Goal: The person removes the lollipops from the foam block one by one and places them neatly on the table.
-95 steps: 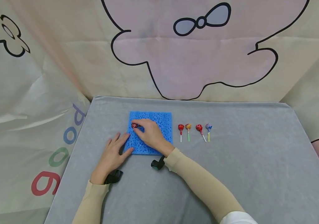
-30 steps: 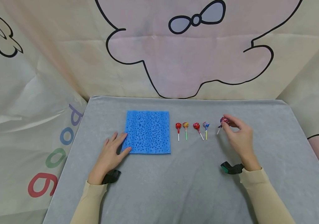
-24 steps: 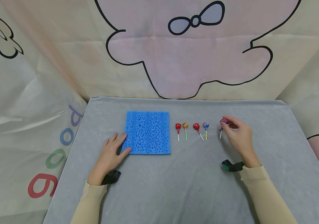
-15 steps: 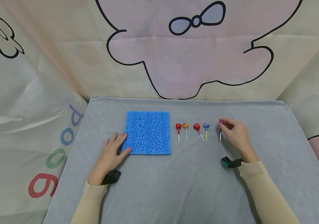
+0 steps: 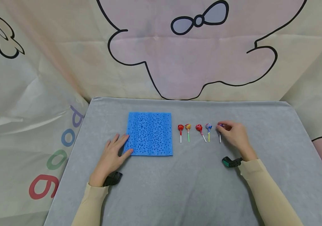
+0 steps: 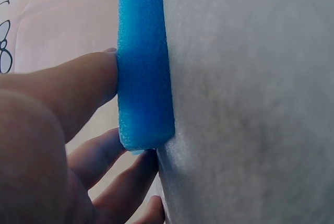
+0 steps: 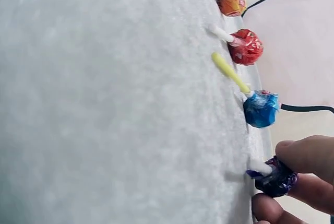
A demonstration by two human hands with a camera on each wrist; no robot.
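Observation:
My right hand [image 5: 235, 135] pinches a dark purple-wrapped lollipop [image 7: 276, 178] by its head, its white stick pointing toward me, close over the cloth at the right end of a row of lollipops. Nearest to it lies a blue lollipop [image 5: 208, 126] with a yellow stick. My left hand [image 5: 111, 158] rests at the lower left corner of a blue foam block [image 5: 149, 133], fingers spread, thumb and fingertips on its edge. In the left wrist view the block's thick side [image 6: 143, 67] shows against the fingers.
Left of the blue lollipop lie a red one [image 5: 199, 127] with a slanted stick, a yellow-orange one [image 5: 188, 126] on a green stick and another red one [image 5: 180, 127]. A grey cloth [image 5: 161, 188] covers the table; a printed curtain [image 5: 155, 78] hangs behind it.
My right hand has gone from over the foam block to the right side, where it now holds the purple lollipop, drifting left and lower toward the row. The left hand has stayed at the block.

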